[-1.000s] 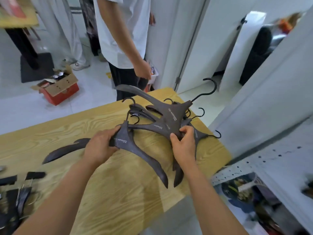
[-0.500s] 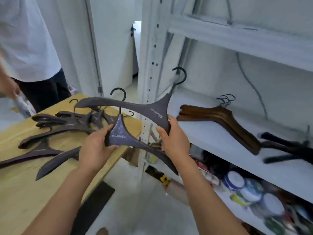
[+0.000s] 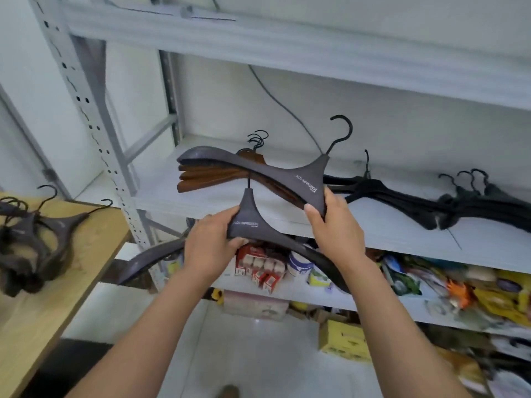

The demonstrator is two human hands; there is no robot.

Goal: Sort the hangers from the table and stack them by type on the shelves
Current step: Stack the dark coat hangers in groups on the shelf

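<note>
fingers (image 3: pixel 240 242) of left hand (image 3: pixel 207 246) curling round grey hanger (image 3: pixel 250 223); right hand (image 3: pixel 336 231) gripping 2nd grey hanger (image 3: pixel 287 171) at 1 o'clock, over shelf (image 3: pixel 161 201) w/ brown hangers (image 3: pixel 201 179).

Red-and-white boxes (image 3: pixel 260 268) and a white tub (image 3: pixel 298 267) sit just below the hands (image 3: pixel 209 248); a yellow box (image 3: pixel 344 340) lower still; a grey cable (image 3: pixel 275 99) above.

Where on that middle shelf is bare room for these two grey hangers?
For the grey hangers: left of the brown hangers, up to the upright post; also the front strip of shelf before the black hangers. The lower shelf is packed.
</note>
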